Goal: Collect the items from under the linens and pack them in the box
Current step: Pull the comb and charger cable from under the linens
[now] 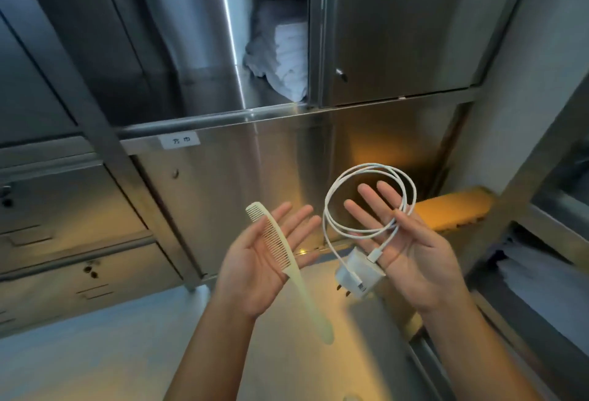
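Head view. Both hands are raised palm up, fingers straight and spread, neither closed round its load. The left hand (264,263) carries a pale comb (280,246) lying slantwise across the palm, teeth toward the fingertips, handle jutting past the wrist. The right hand (414,260) carries a coiled white cable (371,165) looped over the fingers, with a white charger plug (358,273) at the inner edge of the palm; whether the thumb presses the cable cannot be told. Above and beyond the fingertips, folded white towels (288,59) sit in an open compartment of a steel cabinet (398,34).
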Demonstrator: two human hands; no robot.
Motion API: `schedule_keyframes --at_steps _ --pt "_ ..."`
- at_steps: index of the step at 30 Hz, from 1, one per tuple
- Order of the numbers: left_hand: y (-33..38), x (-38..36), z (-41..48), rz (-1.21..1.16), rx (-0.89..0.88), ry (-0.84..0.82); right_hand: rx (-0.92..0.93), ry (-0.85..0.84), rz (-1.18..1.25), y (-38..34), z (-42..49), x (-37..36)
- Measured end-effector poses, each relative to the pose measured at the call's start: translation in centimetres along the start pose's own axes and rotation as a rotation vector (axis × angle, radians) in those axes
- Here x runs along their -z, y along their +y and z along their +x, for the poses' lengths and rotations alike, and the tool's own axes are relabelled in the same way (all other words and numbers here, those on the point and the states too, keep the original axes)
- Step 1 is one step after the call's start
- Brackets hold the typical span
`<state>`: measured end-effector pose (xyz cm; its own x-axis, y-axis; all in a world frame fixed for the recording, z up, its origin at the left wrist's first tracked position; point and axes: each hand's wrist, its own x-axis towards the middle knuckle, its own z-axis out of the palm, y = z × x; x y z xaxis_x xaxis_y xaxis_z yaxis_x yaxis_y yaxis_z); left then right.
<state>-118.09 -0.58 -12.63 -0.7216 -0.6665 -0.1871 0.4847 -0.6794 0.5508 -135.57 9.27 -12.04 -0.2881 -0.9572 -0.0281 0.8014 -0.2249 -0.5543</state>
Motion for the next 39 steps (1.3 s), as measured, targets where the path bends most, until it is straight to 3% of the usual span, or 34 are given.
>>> schedule_keyframes --at_steps 7,22,39 --pt "5.4 4.5 1.3 -0.003 -0.108 0.103 -0.125 -0.062 -0.024 4.0 7.9 -2.0" --pt "17.0 7.1 13.9 0.004 -0.258 0.259 -0.324 -0.178 0.012 6.3 29.6 -5.2" --pt "25.5 14.2 25.2 0.041 -0.125 0.178 -0.320 -0.100 -0.039 9.7 42.4 -5.6"
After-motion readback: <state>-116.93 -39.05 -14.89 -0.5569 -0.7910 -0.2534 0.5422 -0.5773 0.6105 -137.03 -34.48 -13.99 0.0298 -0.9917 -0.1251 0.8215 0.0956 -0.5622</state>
